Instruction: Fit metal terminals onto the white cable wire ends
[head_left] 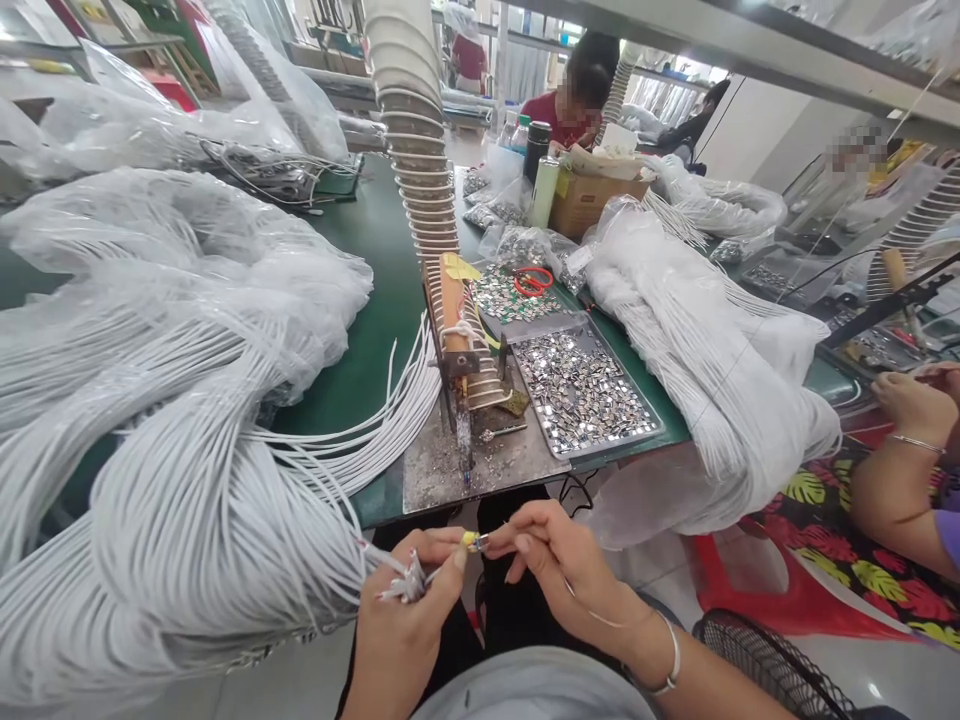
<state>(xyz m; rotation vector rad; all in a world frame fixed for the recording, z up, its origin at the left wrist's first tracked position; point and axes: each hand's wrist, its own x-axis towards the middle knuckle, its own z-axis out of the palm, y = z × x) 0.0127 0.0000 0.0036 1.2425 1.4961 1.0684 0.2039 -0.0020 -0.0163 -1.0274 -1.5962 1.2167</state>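
My left hand (411,610) is closed around a small bunch of white cables (409,578) with stripped ends. At its thumb and forefinger tips is a small yellow piece (471,540), the kind of which I cannot make out. My right hand (551,565) pinches a small metal connector (482,543) touching that yellow piece. A thin wire (592,612) runs along the right palm toward the wrist. Beyond both hands, a soldering iron (463,440) hangs tip down from a wooden-backed stand, above a dirty metal plate (431,475).
A tray of loose metal connectors (652,436) sits right of the iron, behind it small green boards (499,300) and red-handled scissors (532,282). Bagged white cables (225,450) heap at left, more (697,360) at right. A ribbed hose (412,120) rises. A co-worker's arm (896,480) is at right.
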